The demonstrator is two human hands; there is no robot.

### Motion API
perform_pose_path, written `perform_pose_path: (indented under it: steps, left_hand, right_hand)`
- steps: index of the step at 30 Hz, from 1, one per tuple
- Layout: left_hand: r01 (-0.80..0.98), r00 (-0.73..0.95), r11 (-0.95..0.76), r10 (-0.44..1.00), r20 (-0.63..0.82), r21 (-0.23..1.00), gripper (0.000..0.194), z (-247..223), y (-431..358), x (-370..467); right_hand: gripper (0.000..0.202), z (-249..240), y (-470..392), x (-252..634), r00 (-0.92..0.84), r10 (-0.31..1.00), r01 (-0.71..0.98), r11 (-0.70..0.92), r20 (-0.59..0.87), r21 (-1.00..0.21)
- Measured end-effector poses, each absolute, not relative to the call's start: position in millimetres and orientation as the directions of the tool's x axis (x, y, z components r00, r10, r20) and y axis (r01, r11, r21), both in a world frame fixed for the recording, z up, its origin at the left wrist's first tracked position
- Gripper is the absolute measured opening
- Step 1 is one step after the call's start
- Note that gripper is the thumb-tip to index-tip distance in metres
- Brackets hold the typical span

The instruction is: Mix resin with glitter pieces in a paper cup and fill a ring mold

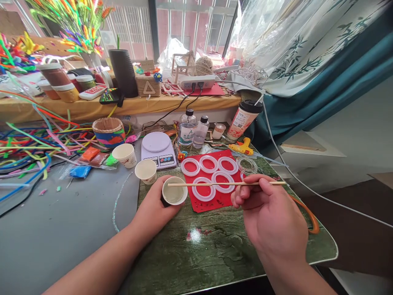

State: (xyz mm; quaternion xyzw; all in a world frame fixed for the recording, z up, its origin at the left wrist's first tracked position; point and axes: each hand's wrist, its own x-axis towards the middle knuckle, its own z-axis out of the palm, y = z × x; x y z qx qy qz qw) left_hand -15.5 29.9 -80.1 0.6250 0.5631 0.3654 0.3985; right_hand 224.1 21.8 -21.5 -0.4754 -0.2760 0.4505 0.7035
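My left hand [158, 205] is wrapped round a paper cup [184, 195] with a clear liquid in it. Between the fingertips of my right hand [270, 209] is a thin wooden stick [199, 184], held level, its far tip over the cup's mouth. Behind the stick, several white ring-shaped moulds [203, 199] lie on a red sheet [196, 207]. Two more paper cups, one nearer [145, 171] and one farther [124, 155], stand to the left of the held cup. A kitchen scale [158, 149] sits behind them.
Two clear bottles [187, 133] with black caps stand at the back, near a lidded drink cup [244, 119] and a yellow glue gun [242, 146]. A white cable [276, 143] runs down the right side. Pipe cleaners [37, 143] and clay packets [89, 155] lie at left.
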Motion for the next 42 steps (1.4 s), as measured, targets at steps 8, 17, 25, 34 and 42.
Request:
perform_pose_path:
  steps: [8,17,25,34,42]
  left_hand:
    - [0.429,0.075,-0.046,0.997,0.016,0.902,0.056,-82,29,-17]
    - [0.459,0.111,-0.109,0.992,0.064,0.882,0.053,-87,30,-18]
    - [0.463,0.123,-0.119,0.990,0.069,0.878,0.049,-87,31,-19]
    - [0.461,0.115,-0.113,0.991,0.067,0.880,0.050,-88,30,-18]
    - [0.441,0.118,-0.126,0.990,0.081,0.889,0.051,-89,29,-19]
  right_hand:
    - [0.026,-13,22,230,0.442,0.895,-0.328,0.222,0.059,-0.918]
    - [0.026,-11,-1,215,-0.069,0.894,0.228,0.446,0.443,-0.865]
    - [0.024,0,8,211,-0.166,0.871,0.348,0.490,0.462,-0.799]
    - [0.026,6,8,211,-0.183,0.875,0.353,0.483,0.448,-0.801]
    - [0.025,11,9,211,-0.218,0.865,0.387,0.502,0.452,-0.774]
